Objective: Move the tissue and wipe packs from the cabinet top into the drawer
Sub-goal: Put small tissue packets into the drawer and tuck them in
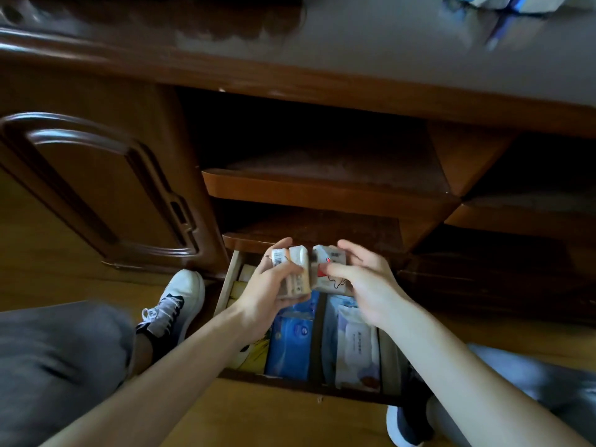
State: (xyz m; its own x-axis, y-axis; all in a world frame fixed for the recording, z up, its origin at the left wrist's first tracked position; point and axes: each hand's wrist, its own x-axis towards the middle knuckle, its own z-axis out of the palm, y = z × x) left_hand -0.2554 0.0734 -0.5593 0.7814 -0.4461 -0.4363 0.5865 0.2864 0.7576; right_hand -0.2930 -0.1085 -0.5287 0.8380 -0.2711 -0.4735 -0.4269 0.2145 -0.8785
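My left hand (274,285) grips a small beige tissue pack (295,269) with a barcode, held over the open drawer (225,287). My right hand (361,282) holds a white tissue pack with red print (325,262) right beside it, the two packs touching. Below them in the drawer lie a blue wipe pack (292,343), a white wipe pack (356,346) and a yellow pack (258,353). On the cabinet top (387,46), a blurred blue and white pack (503,4) sits at the far right.
Two open wooden shelves (322,188) sit above the drawer. A closed cabinet door (96,188) stands at the left. My knees in grey trousers and my white shoe (174,301) flank the drawer on the wooden floor.
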